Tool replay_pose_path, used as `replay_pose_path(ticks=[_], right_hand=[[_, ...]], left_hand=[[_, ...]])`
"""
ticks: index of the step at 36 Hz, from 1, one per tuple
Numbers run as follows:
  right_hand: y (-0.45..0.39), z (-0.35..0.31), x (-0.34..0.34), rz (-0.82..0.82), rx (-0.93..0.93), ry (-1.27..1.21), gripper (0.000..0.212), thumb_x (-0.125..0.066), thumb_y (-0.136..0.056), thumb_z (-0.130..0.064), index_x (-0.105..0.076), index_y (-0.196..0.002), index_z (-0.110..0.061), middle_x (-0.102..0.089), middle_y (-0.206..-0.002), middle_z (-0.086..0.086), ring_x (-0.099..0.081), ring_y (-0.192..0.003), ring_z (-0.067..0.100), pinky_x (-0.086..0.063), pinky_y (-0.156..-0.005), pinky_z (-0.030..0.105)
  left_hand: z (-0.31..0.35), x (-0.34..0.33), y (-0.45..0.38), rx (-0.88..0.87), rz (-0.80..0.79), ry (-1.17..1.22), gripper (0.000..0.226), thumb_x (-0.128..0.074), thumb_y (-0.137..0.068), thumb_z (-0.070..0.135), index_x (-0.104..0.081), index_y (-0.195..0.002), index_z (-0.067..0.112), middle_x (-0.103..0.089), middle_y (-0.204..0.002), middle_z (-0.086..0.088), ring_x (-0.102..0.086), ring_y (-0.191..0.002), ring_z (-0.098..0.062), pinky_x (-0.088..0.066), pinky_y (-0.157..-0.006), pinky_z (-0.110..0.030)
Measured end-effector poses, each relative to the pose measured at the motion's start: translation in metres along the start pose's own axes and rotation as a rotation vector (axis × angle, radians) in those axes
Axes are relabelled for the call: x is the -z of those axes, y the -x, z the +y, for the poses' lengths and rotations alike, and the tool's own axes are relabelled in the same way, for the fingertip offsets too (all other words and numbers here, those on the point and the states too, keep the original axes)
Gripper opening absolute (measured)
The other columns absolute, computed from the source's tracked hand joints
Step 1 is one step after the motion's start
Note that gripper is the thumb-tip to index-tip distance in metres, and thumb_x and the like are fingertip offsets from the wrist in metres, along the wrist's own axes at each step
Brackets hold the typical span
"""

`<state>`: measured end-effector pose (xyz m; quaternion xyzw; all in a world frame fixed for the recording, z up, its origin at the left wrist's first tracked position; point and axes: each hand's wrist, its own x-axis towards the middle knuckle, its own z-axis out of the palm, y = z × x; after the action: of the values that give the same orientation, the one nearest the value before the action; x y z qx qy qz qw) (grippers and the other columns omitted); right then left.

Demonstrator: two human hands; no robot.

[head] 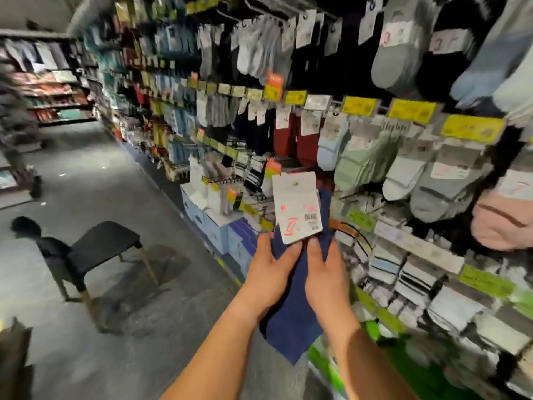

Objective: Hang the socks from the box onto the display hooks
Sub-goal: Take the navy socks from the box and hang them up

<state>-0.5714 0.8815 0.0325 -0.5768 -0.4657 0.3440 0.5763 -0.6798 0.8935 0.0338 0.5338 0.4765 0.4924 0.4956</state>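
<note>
Navy socks (pixel 294 321) with a white card label (pixel 297 207) are held up at the lower centre of the frame, in front of the sock wall. The fabric is gripped just below the label by both hands — the left hand (pixel 271 275) with fingers curled round the left edge, the right hand (pixel 326 275) with its thumb pressed near the label's bottom. The label stands upright, tilted slightly, near the red socks (pixel 291 137) hanging at centre. Display hooks are hidden behind yellow price tags (pixel 411 110) across the right of the frame; the picture is blurred and no free hook can be made out. The box is not in view.

For the hanging to go well, the label's top hole should be kept level and facing the hook tip — the card steadied by one hand while it is slid on.
</note>
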Motion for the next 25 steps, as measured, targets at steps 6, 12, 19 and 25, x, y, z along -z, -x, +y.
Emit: replay_pose_path(ticks=[6, 12, 19, 25], right_hand=[[-0.085, -0.014, -0.052, 0.068, 0.003, 0.042, 0.040, -0.041, -0.103, -0.043, -0.045, -0.138, -0.024, -0.055, -0.136, 0.000, -0.052, -0.122, 0.022, -0.037, -0.087, 0.027], [-0.152, -0.012, -0.091, 0.211, 0.030, 0.063, 0.031, -0.046, -0.102, -0.037, -0.055, -0.122, -0.016, -0.066, -0.116, 0.007, -0.064, -0.095, 0.025, -0.044, -0.066, 0.017], [-0.208, -0.021, -0.149, 0.483, 0.118, 0.160, 0.017, -0.053, -0.100, -0.030, -0.050, -0.114, -0.021, -0.063, -0.087, -0.006, -0.059, -0.068, 0.007, -0.039, -0.050, 0.012], [-0.244, -0.037, -0.200, 0.728, 0.161, 0.120, 0.026, -0.068, -0.090, -0.029, -0.043, -0.093, -0.035, -0.059, -0.090, -0.011, -0.057, -0.077, -0.007, -0.041, -0.060, 0.009]], left_hand=[[0.014, 0.028, -0.099, -0.016, -0.072, 0.073, 0.023, -0.060, -0.100, 0.024, -0.050, -0.120, 0.017, -0.067, -0.115, 0.005, -0.067, -0.088, 0.010, -0.053, -0.068, -0.013], [0.010, 0.042, -0.185, -0.044, -0.176, 0.174, 0.033, -0.062, -0.099, 0.021, -0.051, -0.129, 0.024, -0.068, -0.120, 0.010, -0.069, -0.097, 0.003, -0.055, -0.072, -0.014], [0.011, 0.074, -0.283, -0.187, -0.375, 0.144, 0.044, -0.068, -0.095, 0.021, -0.051, -0.135, 0.026, -0.071, -0.120, 0.013, -0.067, -0.105, 0.005, -0.053, -0.081, -0.012], [0.025, 0.103, -0.346, -0.285, -0.494, 0.130, 0.038, -0.062, -0.097, 0.011, -0.054, -0.132, 0.023, -0.072, -0.113, 0.021, -0.066, -0.104, 0.006, -0.048, -0.074, -0.004]])
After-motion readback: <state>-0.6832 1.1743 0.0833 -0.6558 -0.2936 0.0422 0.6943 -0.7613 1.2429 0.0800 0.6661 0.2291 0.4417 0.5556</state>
